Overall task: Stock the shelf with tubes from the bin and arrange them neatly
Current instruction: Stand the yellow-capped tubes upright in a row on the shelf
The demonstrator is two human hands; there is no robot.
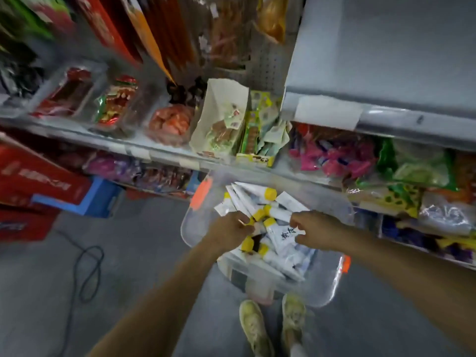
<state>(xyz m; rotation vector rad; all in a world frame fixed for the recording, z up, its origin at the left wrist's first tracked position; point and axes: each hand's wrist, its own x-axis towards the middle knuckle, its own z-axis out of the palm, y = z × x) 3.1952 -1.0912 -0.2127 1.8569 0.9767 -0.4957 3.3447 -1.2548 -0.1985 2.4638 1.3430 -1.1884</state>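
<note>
L hand (pixel 231 229) grips a yellow-capped tube (pixel 249 222) and R hand (pixel 313 229) pinches a lettered white tube (pixel 283 238) in the clear bin (pixel 331 287), prob. gathering a batch for the shelf (pixel 412 119).

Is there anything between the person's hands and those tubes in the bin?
Nothing visible. The clear bin is open on top, and the left hand and right hand are both down among the tubes, fingers curled on them.

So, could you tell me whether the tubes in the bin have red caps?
No, the tubes in the clear bin have yellow caps.
</note>
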